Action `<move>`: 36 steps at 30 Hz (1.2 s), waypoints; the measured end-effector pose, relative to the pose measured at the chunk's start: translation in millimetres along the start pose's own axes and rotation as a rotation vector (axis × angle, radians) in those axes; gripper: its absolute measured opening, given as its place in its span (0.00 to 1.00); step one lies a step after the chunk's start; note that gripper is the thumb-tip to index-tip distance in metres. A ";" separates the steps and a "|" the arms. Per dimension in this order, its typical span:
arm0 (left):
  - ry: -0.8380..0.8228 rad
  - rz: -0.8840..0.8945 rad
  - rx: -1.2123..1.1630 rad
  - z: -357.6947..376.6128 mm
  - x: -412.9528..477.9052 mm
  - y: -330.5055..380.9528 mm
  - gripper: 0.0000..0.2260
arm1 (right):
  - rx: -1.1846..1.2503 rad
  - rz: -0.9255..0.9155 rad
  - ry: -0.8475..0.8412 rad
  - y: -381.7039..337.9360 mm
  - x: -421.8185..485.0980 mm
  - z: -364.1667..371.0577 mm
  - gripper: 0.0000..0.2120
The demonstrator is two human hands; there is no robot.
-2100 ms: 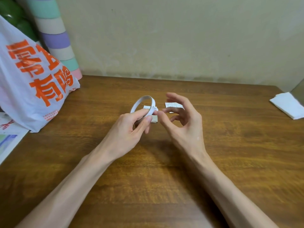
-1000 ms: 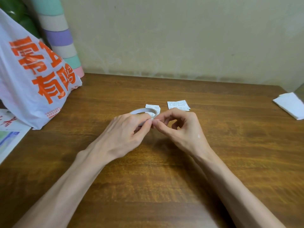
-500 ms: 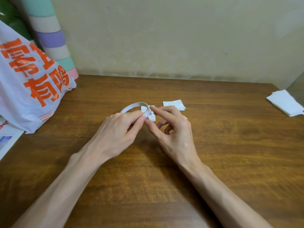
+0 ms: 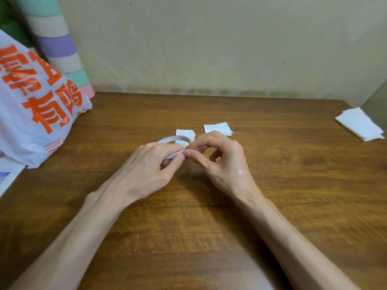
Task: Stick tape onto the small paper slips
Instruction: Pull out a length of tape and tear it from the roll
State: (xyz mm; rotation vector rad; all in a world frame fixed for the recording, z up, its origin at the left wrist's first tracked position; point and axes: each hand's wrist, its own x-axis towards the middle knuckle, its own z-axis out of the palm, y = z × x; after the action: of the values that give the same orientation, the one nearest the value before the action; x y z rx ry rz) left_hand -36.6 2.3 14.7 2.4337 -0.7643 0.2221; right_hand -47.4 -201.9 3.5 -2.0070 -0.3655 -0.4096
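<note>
The wooden table and the white bag with orange print are as before; both hands sit lower than half a second ago. The left hand curls round the tape roll, which now lies flatter, close to the tabletop. The right hand pinches thumb and forefinger together on the roll's near rim, probably picking at the tape end. The near slip and far slip lie just behind, seemingly untaped

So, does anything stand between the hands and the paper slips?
Nothing visible does. The left hand grips the tape roll, the right hand pinches its edge, just before the nearer slip; the other slip lies beside it.
</note>
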 end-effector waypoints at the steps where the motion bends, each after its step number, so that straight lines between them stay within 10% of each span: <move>1: -0.004 0.007 -0.004 0.1 -0.3 0.2 0.14 | 0.011 0.006 -0.022 0.4 0.8 -2.1 0.04; 10: 0.043 0.002 -0.012 -2.8 0.5 1.5 0.12 | -0.067 -0.104 0.106 -0.5 -5.1 6.1 0.16; 25: 0.076 0.023 -0.031 -0.7 1.5 2.3 0.17 | -0.074 -0.119 -0.092 -1.0 -1.7 -1.8 0.03; 36: 0.041 0.000 -0.592 -21.1 6.6 3.8 0.16 | 0.273 -0.180 0.019 -28.4 -4.0 -4.8 0.02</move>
State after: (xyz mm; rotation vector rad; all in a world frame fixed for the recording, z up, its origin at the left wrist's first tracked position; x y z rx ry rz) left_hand -33.1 8.6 36.0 1.8634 -0.6928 0.0346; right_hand -63.7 -194.0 26.2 -1.7097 -0.5621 -0.4639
